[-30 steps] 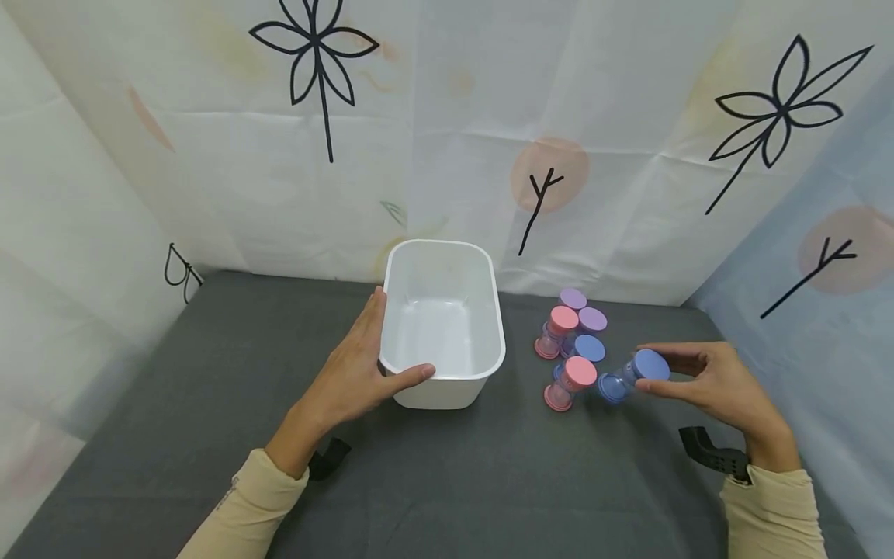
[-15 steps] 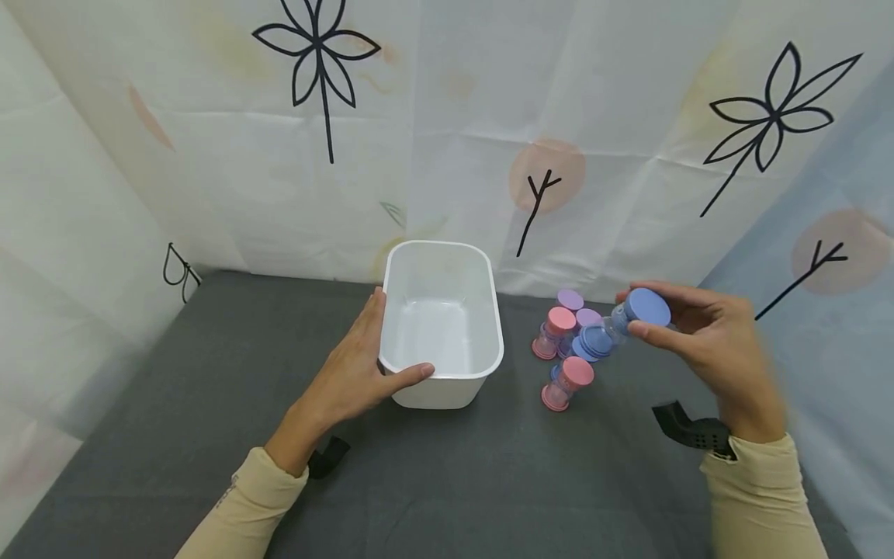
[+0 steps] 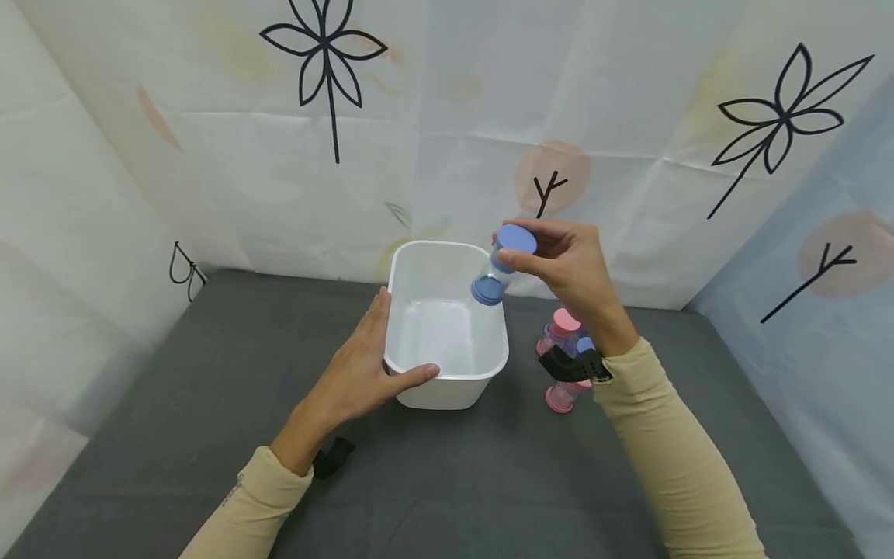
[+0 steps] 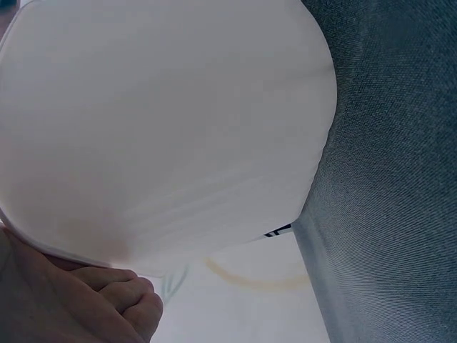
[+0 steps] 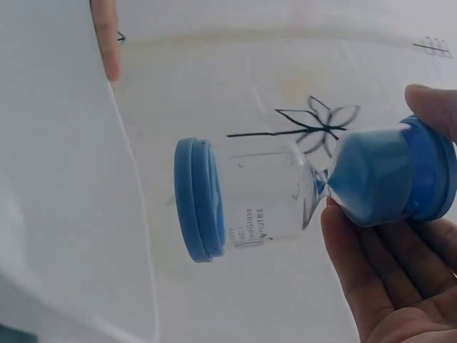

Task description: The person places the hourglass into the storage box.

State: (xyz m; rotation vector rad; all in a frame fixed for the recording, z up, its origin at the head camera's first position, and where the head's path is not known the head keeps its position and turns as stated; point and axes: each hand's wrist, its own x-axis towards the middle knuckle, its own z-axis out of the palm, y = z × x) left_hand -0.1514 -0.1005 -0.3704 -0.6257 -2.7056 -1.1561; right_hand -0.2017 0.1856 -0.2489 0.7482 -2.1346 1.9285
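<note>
In the head view my right hand [image 3: 569, 260] holds a blue-capped sand timer [image 3: 490, 285] by its upper end, over the right rim of a white plastic bin [image 3: 447, 334]. The right wrist view shows thumb and fingers around one end of the timer [image 5: 260, 189]. Blue sand sits in the bulb nearest the hand, and small print marks the other, clear bulb. My left hand [image 3: 356, 369] rests at the bin's near left corner, with straight fingers along the left side and the thumb across the front rim. In the left wrist view its fingers [image 4: 118, 289] lie against the bin's wall [image 4: 171, 128].
Right of the bin, several more sand timers stand close together, among them a pink one [image 3: 560, 330] and a nearer pink one [image 3: 560, 398]. My right wrist and sleeve partly hide them. A dark grey cloth [image 3: 447, 489] covers the table, with patterned white fabric [image 3: 454, 155] behind.
My right hand has lifted the blue sand timer from beside the group and carried it left to the bin's right rim. The left hand stays on the bin.
</note>
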